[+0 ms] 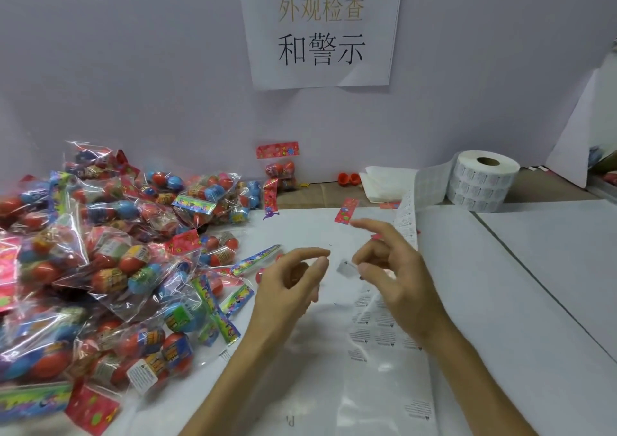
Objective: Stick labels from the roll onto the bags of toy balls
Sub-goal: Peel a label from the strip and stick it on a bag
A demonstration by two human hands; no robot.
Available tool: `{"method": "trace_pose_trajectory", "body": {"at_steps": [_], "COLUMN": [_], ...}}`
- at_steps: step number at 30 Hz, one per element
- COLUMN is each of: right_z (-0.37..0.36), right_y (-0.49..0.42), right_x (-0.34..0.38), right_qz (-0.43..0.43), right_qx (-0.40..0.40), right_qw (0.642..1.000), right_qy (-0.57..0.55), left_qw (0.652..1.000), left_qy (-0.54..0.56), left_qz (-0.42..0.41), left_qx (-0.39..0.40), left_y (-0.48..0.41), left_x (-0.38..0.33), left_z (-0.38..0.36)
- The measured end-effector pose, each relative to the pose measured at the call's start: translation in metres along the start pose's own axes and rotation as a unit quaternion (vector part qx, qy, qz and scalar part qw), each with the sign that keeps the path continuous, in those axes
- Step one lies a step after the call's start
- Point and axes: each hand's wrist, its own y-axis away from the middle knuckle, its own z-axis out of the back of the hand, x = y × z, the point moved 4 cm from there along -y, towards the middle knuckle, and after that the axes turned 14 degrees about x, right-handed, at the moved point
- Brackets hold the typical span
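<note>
your right hand (397, 275) is pinching a small white label (345, 268) between thumb and forefinger, with its other fingers (370, 226) spreading apart above. your left hand (287, 288) is hovering just left of the label, its fingers (310, 253) curling loosely; i cannot tell whether they are holding anything. the label strip (405, 218) is running behind your right fingers, from the roll (480, 181) beyond them down onto the table (534, 268) under your wrist. the bags of toy balls (100, 252) are lying heaped well left of your left fingers.
</note>
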Motion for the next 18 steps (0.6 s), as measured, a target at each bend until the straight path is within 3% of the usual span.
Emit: {"method": "trace_pose_trajectory", "body": {"at_steps": [5,9,14,18], "right_z": [-0.015,-0.015,-0.013,-0.014], "right_y": [-0.001,0.000,-0.005,-0.005], "right_x": [-0.003,-0.007,-0.009,-0.009], "right_qz": [-0.005,-0.017,-0.073,-0.078], "right_qx": [0.066,0.036,-0.015,-0.036], "right_qw": [0.994,0.988,0.997,0.986], "right_qy": [0.089,0.147,-0.028,-0.139], "left_qw": [0.998,0.998,0.977,0.975], "left_qy": [-0.064,0.039,0.202,0.208], "left_qz": [0.026,0.043,0.060,0.068], "left_qx": [0.002,0.012,-0.001,0.028], "left_y": [-0.001,0.000,-0.002,-0.001], "left_x": [0.004,0.007,0.010,0.011], "left_z": [0.000,0.003,0.006,0.000]}}
